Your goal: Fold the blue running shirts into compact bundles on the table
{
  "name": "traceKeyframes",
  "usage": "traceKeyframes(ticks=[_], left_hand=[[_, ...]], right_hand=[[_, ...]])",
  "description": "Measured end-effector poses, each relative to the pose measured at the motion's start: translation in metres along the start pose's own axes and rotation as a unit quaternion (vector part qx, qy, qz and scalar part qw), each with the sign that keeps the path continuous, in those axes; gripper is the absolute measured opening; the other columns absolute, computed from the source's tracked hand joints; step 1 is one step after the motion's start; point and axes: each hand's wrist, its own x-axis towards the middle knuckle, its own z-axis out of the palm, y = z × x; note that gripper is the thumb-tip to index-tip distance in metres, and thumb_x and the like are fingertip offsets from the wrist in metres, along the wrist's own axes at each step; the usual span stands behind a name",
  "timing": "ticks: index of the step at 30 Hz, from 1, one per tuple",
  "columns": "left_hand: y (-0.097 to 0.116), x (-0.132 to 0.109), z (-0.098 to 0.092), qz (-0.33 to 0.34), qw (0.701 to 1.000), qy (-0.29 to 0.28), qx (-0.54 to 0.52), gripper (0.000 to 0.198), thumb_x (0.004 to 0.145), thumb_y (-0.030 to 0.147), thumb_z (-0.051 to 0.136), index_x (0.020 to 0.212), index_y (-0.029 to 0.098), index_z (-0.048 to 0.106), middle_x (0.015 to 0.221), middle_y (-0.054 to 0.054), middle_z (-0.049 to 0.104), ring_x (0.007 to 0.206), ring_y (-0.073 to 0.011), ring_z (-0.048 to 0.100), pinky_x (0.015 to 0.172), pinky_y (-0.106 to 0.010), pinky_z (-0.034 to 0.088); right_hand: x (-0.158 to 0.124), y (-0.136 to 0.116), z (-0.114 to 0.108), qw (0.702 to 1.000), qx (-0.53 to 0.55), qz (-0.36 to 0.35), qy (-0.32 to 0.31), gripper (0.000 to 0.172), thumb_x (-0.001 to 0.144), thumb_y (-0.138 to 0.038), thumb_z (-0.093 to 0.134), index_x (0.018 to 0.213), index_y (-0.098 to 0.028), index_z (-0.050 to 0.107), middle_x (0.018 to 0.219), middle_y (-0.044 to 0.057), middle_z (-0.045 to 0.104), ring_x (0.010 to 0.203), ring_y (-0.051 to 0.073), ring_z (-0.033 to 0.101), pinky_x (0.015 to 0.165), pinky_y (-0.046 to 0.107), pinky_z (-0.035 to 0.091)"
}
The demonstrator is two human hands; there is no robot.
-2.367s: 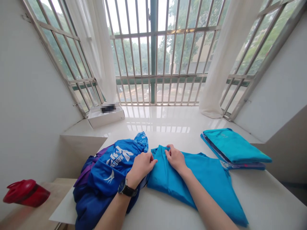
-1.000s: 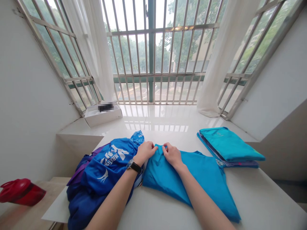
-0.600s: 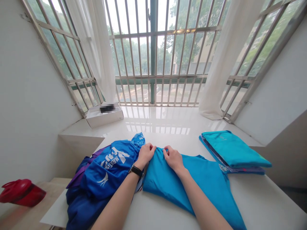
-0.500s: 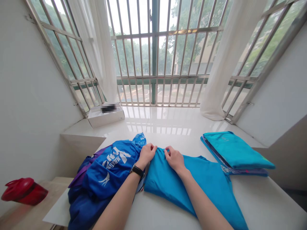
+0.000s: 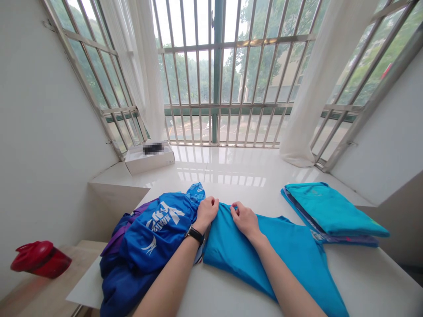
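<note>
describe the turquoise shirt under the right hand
The turquoise shirt looks like smooth, thin synthetic fabric. It lies loosely spread on the white counter, one corner trailing toward the near edge. The right hand grips its bunched top edge; the left hand and a blue printed garment sit just beside it.

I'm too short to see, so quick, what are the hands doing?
Left hand: curled at the edge of the teal shirt, can't tell if gripping.
Right hand: closed, pinching the teal shirt.

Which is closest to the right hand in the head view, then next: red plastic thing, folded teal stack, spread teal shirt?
Right hand:
1. Spread teal shirt: beneath it
2. Folded teal stack: rightward
3. Red plastic thing: far left
</note>
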Motion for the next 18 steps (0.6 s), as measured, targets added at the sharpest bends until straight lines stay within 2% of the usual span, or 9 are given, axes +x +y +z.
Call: traceKeyframes(ticks=[5, 10, 18], left_hand=[[0.0012, -0.0025, 0.0007, 0.0, 1.0, 0.003, -0.003, 0.03, 0.096, 0.037, 0.051, 0.082, 0.017, 0.068, 0.082, -0.009, 0.073, 0.08, -0.0214, 0.067, 0.07, -0.027, 0.042], [0.0015, -0.0028, -0.0001, 0.01, 1.0, -0.003, -0.019, 0.031, 0.091, 0.043, 0.057, 0.076, 0.018, 0.068, 0.079, -0.007, 0.072, 0.077, -0.0201, 0.066, 0.067, -0.026, 0.04], [-0.0036, 0.0024, 0.0008, 0.005, 0.999, 0.013, -0.043, 0.039, 0.095, 0.04, 0.049, 0.065, 0.018, 0.06, 0.065, -0.003, 0.063, 0.068, -0.0168, 0.059, 0.065, -0.026, 0.038]], right_hand=[[-0.0004, 0.0, -0.0003, 1.0, 0.0, -0.004, 0.001, 0.019, 0.097, -0.033, 0.049, 0.103, -0.024, 0.065, 0.077, 0.0, 0.072, 0.074, 0.018, 0.067, 0.061, 0.025, 0.034], [-0.0014, 0.0007, -0.0004, 1.0, 0.0, -0.009, 0.003, 0.02, 0.097, -0.034, 0.048, 0.103, -0.024, 0.065, 0.077, 0.0, 0.072, 0.075, 0.018, 0.067, 0.061, 0.025, 0.034], [-0.0013, 0.0013, 0.0001, 1.0, 0.005, -0.008, 0.004, 0.02, 0.097, -0.034, 0.049, 0.103, -0.024, 0.065, 0.077, 0.0, 0.073, 0.075, 0.017, 0.068, 0.062, 0.025, 0.034]])
